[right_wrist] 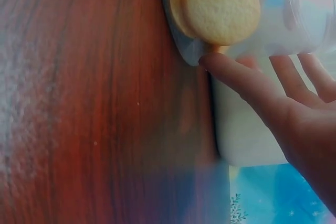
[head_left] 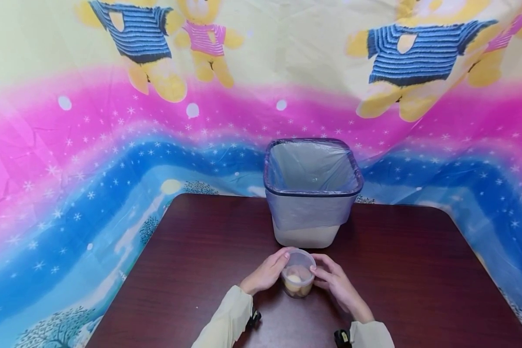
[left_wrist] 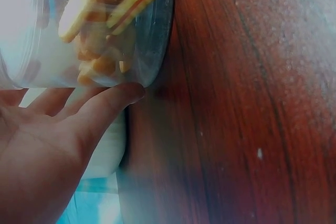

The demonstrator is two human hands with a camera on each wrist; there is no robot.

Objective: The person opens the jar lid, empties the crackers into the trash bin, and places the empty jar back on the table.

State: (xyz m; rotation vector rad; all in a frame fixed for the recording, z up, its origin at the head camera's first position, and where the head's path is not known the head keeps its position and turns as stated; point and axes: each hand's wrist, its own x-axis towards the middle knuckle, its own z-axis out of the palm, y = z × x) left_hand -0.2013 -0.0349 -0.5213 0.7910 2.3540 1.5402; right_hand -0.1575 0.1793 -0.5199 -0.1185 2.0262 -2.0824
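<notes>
Your clear jar (head_left: 297,279) shows pale golden biscuits (right_wrist: 221,8) on dark reddish-brown table (head_left: 417,270); bin (head_left: 306,237) white (bluish liner).

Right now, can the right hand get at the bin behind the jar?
Probably yes. The right hand holds the jar just in front of the bin, and only bare table lies between. It would have to let go of the jar first.

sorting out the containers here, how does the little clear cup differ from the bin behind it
The clear cup is small and round; the bin is far larger and squarish. The clear cup holds round biscuits; the bin shows only its bluish liner bag, with nothing seen inside. The left hand and right hand touch the clear cup on either side; the bin stands untouched. Both stand upright and open-topped on the dark wooden table.
</notes>
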